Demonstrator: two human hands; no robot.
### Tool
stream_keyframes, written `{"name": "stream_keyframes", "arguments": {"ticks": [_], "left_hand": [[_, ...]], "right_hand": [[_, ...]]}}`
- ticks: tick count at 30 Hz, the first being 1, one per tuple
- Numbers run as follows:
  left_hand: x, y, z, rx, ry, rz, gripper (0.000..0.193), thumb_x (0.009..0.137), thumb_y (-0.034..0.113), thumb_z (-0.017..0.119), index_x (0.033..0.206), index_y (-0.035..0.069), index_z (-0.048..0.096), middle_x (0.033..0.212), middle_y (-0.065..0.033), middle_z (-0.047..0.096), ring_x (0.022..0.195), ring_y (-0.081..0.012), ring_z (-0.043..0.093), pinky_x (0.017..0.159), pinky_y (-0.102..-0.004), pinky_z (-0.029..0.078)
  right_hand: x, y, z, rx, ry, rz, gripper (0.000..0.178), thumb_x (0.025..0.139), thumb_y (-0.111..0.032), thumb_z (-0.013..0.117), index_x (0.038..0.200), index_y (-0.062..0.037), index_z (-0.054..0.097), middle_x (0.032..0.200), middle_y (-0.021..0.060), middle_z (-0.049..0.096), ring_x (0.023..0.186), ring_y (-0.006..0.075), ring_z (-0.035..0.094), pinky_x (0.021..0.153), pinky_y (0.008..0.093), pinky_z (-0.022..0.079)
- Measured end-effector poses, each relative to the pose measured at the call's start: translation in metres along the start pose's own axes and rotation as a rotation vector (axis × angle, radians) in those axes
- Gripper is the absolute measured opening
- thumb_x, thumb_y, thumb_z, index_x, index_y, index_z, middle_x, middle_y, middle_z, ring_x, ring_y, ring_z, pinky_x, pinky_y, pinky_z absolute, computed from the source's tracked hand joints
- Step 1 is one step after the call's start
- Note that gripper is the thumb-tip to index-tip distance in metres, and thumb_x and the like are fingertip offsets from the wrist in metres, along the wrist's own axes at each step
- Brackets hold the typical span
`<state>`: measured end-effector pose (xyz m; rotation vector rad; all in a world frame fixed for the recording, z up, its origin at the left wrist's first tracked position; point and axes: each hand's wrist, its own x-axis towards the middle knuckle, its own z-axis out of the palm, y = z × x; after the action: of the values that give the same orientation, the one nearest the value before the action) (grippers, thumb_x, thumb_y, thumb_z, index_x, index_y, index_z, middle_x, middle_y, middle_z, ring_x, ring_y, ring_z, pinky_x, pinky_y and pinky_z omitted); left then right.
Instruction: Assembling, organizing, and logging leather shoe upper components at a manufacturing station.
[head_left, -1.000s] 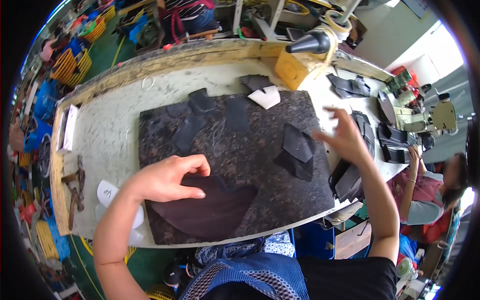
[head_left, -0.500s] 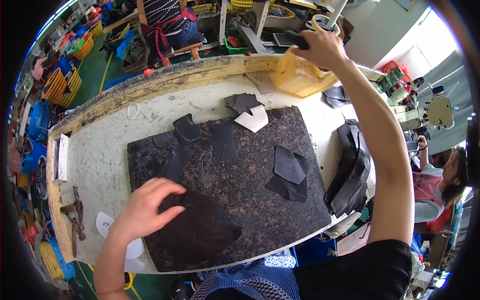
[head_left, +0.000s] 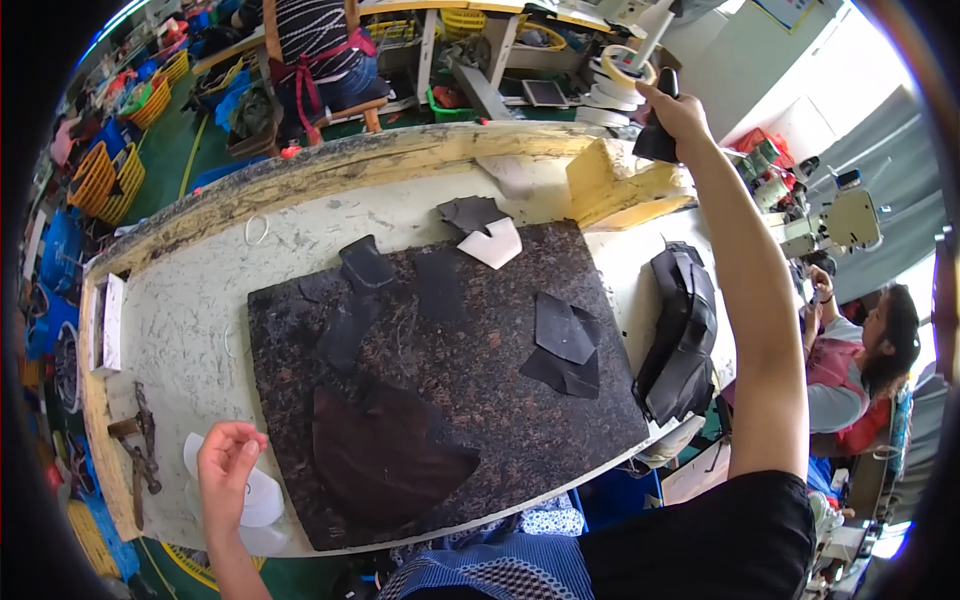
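My right hand [head_left: 678, 122] reaches out at the far right, closed round a black tool [head_left: 656, 142] with a wide flat end. Below it stands a yellow, crusted container [head_left: 622, 195], apart from the tool. My left hand [head_left: 230, 460] hovers at the near left over white card pieces [head_left: 258, 498]. Its fingers are curled in toward the thumb, and nothing shows between them. On a dark speckled slab [head_left: 490, 400] lies a large dark brown sheet [head_left: 385, 450]. Small black pieces [head_left: 566, 328] and a white piece [head_left: 490, 243] rest on the slab too.
A stack of black pieces [head_left: 680, 335] sits right of the slab. Hammers [head_left: 140, 450] lie at the table's left end. A raised wooden edge [head_left: 330, 165] runs along the far side. Tape rolls [head_left: 625, 70] stand beyond it. Two people sit nearby.
My left hand has left the brown sheet, moving left and down, and its fingers have drawn together. The black tool has come clear above the yellow container, which now stands more upright.
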<state>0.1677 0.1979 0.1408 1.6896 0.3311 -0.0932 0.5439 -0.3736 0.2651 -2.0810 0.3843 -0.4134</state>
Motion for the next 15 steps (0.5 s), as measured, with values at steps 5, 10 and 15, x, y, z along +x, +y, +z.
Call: {"name": "stream_keyframes", "arguments": {"ticks": [5, 10, 15], "left_hand": [[0.044, 0.042, 0.067, 0.09, -0.312, 0.157, 0.036, 0.091, 0.003, 0.069, 0.125, 0.003, 0.057, 0.106, -0.0081, 0.068, 0.102, -0.0159, 0.066, 0.093, -0.032, 0.051], [0.161, 0.105, 0.255, 0.273, -0.618, 0.63, 0.057, 0.09, 0.02, 0.076, 0.138, 0.007, 0.047, 0.134, -0.0172, 0.058, 0.128, -0.0282, 0.057, 0.107, -0.0408, 0.045], [0.279, 0.126, 0.428, 0.264, -0.656, 0.599, 0.13, 0.06, 0.066, 0.088, 0.158, 0.014, 0.022, 0.152, -0.0321, 0.034, 0.143, -0.0435, 0.036, 0.119, -0.0458, 0.032]], "right_hand": [[-0.056, 0.006, -0.028, 0.193, 0.02, 0.104, 0.049, 0.08, -0.041, 0.083, 0.097, 0.0003, 0.062, 0.078, 0.008, 0.064, 0.061, 0.017, 0.064, 0.058, 0.0326, 0.055], [-0.112, 0.038, -0.046, 0.315, 0.198, -0.021, 0.038, 0.085, -0.038, 0.078, 0.079, -0.0027, 0.064, 0.072, 0.0063, 0.063, 0.06, 0.0145, 0.06, 0.059, 0.0304, 0.05], [-0.132, 0.052, -0.023, 0.492, 0.236, -0.048, 0.033, 0.087, -0.031, 0.076, 0.08, -0.001, 0.063, 0.07, 0.0067, 0.065, 0.059, 0.0139, 0.059, 0.057, 0.0302, 0.049]]}}
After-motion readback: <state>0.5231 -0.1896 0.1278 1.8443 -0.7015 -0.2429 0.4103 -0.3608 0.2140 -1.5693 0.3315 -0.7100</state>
